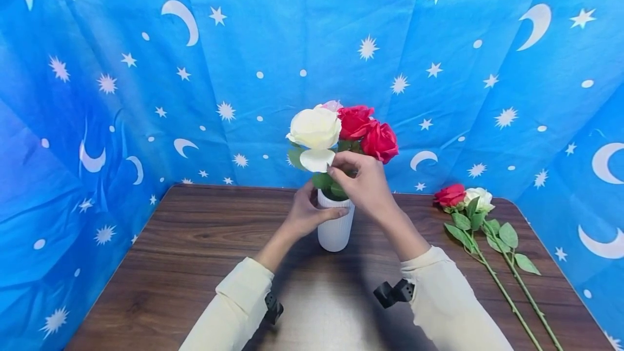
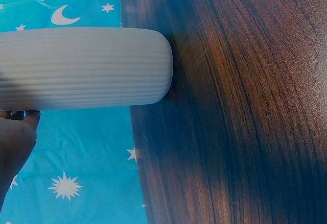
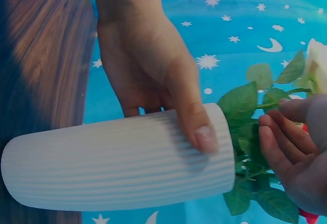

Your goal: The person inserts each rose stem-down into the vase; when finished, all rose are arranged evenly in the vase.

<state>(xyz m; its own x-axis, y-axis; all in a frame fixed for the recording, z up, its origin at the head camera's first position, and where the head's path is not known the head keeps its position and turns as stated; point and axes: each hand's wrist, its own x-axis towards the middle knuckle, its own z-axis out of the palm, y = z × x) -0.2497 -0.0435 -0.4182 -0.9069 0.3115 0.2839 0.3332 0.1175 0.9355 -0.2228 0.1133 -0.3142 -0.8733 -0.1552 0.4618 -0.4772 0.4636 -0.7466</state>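
Observation:
A white ribbed vase (image 1: 335, 229) stands upright on the table, holding a white rose (image 1: 316, 128), red roses (image 1: 380, 143) and a pale pink bloom (image 1: 331, 105) partly hidden behind. My left hand (image 1: 308, 214) grips the vase near its rim. The right wrist view shows that thumb lying across the ribbed wall, with the other fingers behind it. Above the rim, my right hand (image 1: 363, 180) pinches the white rose just under its bloom, by a drooping lower petal (image 1: 317, 160). Green leaves (image 3: 242, 104) crowd the vase mouth, where the stems' lower ends are hidden.
On the right side of the brown wood-grain table (image 1: 195, 232) lie a red rose (image 1: 450, 195) and another white rose (image 1: 479, 199), their long stems pointing toward the front. A blue cloth (image 1: 273, 26) with moons and stars hangs behind the table and at both sides.

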